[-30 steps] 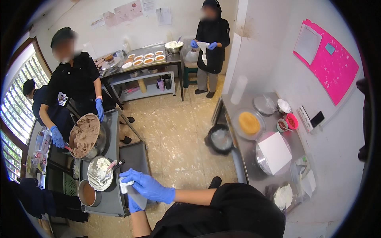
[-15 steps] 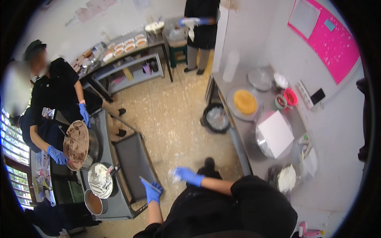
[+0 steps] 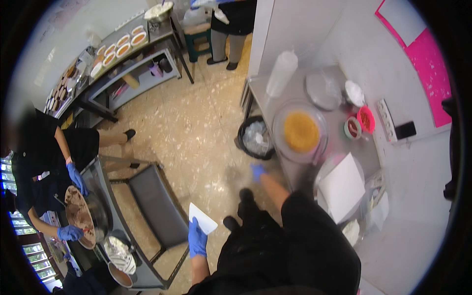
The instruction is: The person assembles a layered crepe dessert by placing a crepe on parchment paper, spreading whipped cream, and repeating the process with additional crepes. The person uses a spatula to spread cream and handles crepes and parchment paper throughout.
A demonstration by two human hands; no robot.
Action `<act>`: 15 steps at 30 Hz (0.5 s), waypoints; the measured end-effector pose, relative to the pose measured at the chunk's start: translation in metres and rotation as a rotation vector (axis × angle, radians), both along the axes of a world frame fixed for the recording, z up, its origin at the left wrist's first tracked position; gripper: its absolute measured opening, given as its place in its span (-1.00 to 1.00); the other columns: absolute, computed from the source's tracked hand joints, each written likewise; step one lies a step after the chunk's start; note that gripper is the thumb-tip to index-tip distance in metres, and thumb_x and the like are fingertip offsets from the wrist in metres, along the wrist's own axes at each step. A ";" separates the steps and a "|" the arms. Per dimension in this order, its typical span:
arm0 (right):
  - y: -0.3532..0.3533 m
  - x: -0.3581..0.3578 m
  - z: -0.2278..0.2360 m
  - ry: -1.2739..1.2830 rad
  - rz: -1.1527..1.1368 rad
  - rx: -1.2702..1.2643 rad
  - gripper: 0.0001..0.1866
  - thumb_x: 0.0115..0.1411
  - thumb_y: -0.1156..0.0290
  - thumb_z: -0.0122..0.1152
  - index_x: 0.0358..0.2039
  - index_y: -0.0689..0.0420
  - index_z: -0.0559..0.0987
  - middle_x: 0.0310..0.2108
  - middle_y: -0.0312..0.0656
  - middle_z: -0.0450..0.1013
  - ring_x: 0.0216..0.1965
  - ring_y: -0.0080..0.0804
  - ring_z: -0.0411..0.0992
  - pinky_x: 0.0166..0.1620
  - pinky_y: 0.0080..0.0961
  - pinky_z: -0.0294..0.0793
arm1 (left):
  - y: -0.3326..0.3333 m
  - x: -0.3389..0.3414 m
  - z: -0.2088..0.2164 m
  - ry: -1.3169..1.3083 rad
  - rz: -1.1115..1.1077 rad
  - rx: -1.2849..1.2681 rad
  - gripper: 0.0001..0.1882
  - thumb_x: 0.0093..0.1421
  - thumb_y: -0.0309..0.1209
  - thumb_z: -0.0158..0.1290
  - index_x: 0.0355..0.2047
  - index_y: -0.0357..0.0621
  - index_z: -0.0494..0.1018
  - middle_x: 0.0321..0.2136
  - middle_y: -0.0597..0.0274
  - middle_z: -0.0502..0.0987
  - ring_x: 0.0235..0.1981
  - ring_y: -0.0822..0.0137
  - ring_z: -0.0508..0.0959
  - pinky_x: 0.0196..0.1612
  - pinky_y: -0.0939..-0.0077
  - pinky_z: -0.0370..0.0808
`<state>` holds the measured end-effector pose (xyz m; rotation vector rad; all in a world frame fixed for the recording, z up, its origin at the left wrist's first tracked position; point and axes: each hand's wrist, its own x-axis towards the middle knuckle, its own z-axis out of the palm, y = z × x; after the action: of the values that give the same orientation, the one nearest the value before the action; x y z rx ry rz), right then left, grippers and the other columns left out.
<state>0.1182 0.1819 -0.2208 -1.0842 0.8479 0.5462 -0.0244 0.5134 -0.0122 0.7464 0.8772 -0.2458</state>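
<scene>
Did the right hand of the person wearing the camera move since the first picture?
Yes. The right hand has moved rightward, away from the gray cart and over to the black bin, just below it in the view.

Beige speckled floor [image 3: 206,123] is flanked by steel worktable [image 3: 258,87] (R) & grey trolley [image 3: 118,215] (lower L). White R wall [image 3: 413,182] is hung w/ pink board [image 3: 427,69]. Daylight's let in thru barred window [image 3: 38,258], bottom L.

No lettering, number or sign can be read.
</scene>
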 end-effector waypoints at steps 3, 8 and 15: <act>0.032 -0.036 0.025 -0.219 0.721 -0.025 -0.52 0.20 0.12 0.07 0.06 0.09 0.44 0.01 -0.26 0.41 -0.02 -0.37 0.36 -0.01 -0.30 0.38 | -0.019 0.023 -0.001 -0.139 -0.067 -0.039 -0.61 0.25 -0.33 0.01 0.06 -0.14 0.29 -0.06 0.24 0.44 -0.03 0.27 0.45 0.04 0.28 0.40; 0.092 -0.068 0.128 -0.694 0.767 0.421 -0.47 0.23 0.33 0.11 0.19 0.17 0.29 0.09 -0.25 0.32 0.08 -0.50 0.27 0.14 -0.43 0.26 | -0.055 0.063 0.006 -0.153 -0.053 0.039 -0.58 0.21 -0.39 0.03 0.08 -0.09 0.26 -0.09 0.22 0.45 -0.08 0.23 0.48 -0.12 0.26 0.47; 0.109 -0.056 0.228 -0.524 0.053 0.067 -0.66 0.27 0.33 0.06 -0.01 0.23 0.48 -0.12 -0.26 0.47 -0.11 -0.57 0.41 -0.03 -0.55 0.41 | -0.088 0.104 0.040 -0.457 -0.289 0.208 -0.59 0.19 -0.43 0.05 0.05 -0.16 0.29 -0.18 0.25 0.49 -0.21 0.34 0.51 -0.19 0.43 0.43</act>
<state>0.0619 0.2911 0.0070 -1.1206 0.3411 0.3068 0.0793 0.4257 0.0277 1.0743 0.3612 -0.2278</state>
